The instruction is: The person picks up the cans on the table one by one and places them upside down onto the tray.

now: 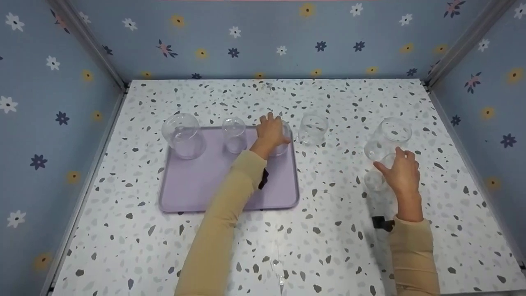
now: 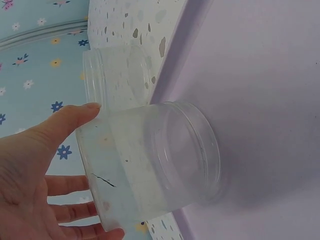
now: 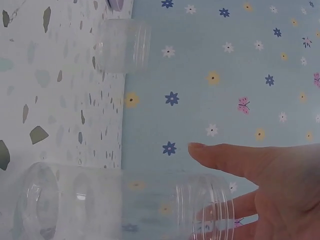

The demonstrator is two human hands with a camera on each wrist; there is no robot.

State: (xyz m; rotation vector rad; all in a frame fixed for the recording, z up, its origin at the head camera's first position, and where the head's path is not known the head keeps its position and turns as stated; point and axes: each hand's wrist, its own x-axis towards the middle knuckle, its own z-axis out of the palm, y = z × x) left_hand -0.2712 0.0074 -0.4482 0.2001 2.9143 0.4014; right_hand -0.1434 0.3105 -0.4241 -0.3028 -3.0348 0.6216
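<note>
At the back right corner of the lilac tray, my left hand grips a clear jar by its upper end, with the thumb on one side and fingers on the other. The jar's lower end meets the tray. My right hand is among clear jars on the right, its thumb apart from the fingers. In the right wrist view some fingers pass behind the threaded top of a tall jar; the thumb stands off it. A small round clear jar is left of that hand.
A wide clear jar and a narrow one stand along the tray's back edge. Another jar stands just right of the tray. Beyond my right hand is a larger jar. Patterned walls border the speckled table.
</note>
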